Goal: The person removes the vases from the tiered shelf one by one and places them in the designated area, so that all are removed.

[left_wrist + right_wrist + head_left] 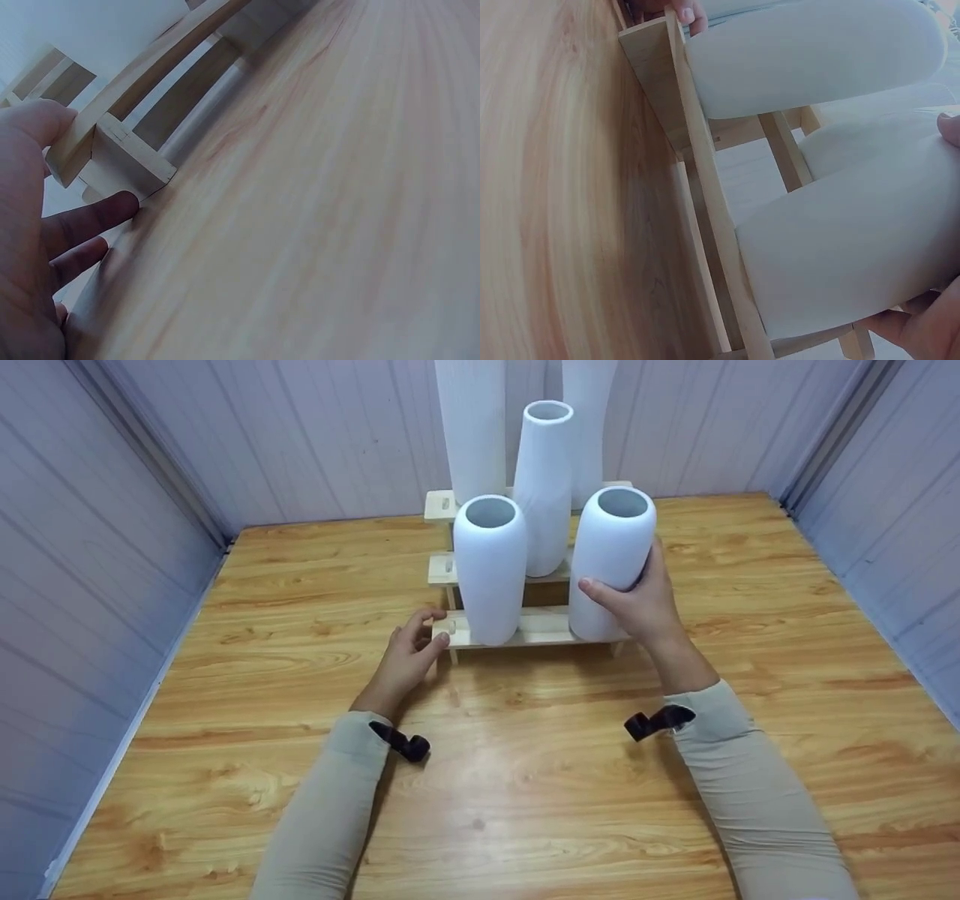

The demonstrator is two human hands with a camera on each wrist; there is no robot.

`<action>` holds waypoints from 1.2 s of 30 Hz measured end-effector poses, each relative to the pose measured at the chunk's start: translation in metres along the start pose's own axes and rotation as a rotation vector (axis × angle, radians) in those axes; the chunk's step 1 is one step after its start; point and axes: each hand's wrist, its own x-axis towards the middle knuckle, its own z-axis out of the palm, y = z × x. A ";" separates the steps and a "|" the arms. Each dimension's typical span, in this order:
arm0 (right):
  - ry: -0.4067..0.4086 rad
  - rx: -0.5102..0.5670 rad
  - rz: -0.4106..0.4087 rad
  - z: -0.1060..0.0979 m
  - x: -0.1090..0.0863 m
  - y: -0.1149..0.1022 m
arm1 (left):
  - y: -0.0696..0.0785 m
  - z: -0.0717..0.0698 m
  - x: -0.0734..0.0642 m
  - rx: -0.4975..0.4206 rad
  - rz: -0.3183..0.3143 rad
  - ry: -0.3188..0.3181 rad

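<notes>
My right hand (pixel 643 598) grips a white vase (pixel 611 547) from its right side, thumb across the front. The base of that vase meets the lowest step of a wooden tiered stand (pixel 544 624), at its right end. Another white vase (pixel 491 574) stands upright at the left of the same step. With thumb and forefinger, my left hand (pixel 409 660) pinches the left end of this step. In the left wrist view the thumb lies on the board (pixel 82 139) and the other fingers reach beneath it, beside the stand's leg (pixel 131 154).
A taller narrow-necked vase (pixel 544 495) stands on the middle step. Two more tall vases, one of them at the left (pixel 474 431), are on the top step, cut off by the frame. The stand rests on a wood-grain table (pixel 487 780), near a pale panelled wall (pixel 337 435).
</notes>
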 end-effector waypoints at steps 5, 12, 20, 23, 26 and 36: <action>0.011 -0.047 0.005 -0.004 -0.001 -0.004 | 0.000 -0.001 0.002 0.009 0.012 -0.003; 0.017 -0.065 -0.012 -0.011 0.003 -0.010 | 0.001 -0.002 0.005 0.044 0.030 -0.006; -0.010 -0.114 0.013 -0.018 0.006 -0.018 | 0.003 -0.005 0.004 0.047 0.006 0.002; -0.015 -0.127 0.030 -0.021 0.006 -0.021 | 0.002 -0.005 0.005 0.048 0.019 -0.002; -0.018 -0.141 0.045 -0.026 0.007 -0.022 | 0.002 -0.003 0.004 0.047 0.026 0.001; -0.044 -0.180 0.100 -0.041 0.007 -0.025 | -0.002 0.000 0.001 0.035 0.013 -0.003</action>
